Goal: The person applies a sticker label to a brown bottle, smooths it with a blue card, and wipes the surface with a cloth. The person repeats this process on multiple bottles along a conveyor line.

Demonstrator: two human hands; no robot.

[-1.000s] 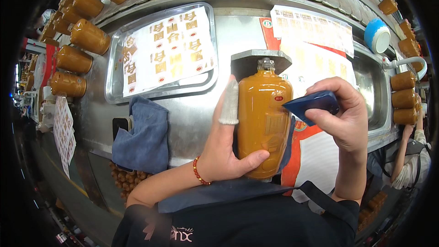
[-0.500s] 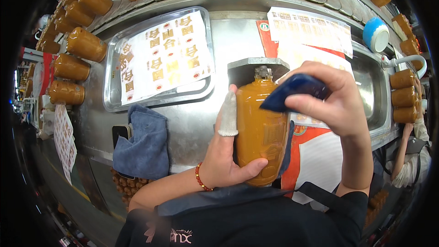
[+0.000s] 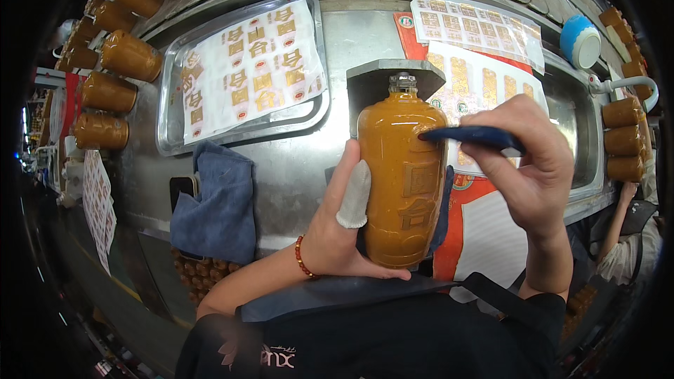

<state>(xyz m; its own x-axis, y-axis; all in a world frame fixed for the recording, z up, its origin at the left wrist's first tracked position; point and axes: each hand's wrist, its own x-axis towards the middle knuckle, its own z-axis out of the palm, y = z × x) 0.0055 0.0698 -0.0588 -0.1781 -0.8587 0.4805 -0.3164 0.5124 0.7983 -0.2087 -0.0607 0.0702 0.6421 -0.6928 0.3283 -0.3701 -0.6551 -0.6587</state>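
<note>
A glossy amber-brown bottle [image 3: 397, 182] with a clear threaded neck and raised characters lies tilted in front of me, its neck toward a grey metal block [image 3: 368, 82]. My left hand [image 3: 333, 242] grips it from the left and below, the thumb near its base. One finger wears a whitish cloth cot [image 3: 355, 196], and a beaded bracelet circles the wrist. In my right hand [image 3: 537, 161] is a flat dark blue scraper [image 3: 484, 137], pinched between thumb and fingers. Its tip touches, or nearly touches, the bottle's upper right shoulder.
Left of the bottle, a metal tray [image 3: 168, 133] holds a sheet of gold labels [image 3: 260, 63]. A blue cloth [image 3: 217, 203] partly covers a phone [image 3: 184, 186]. More label sheets [image 3: 477, 24] lie at right, beside a sink [image 3: 586, 161]. Brown bottles [image 3: 130, 56] line the conveyor.
The bottle has turned, bringing its raised characters into fuller view. My left thumb has slid down toward the base. The scraper has tilted edge-on and its tip has shifted to the right shoulder.
</note>
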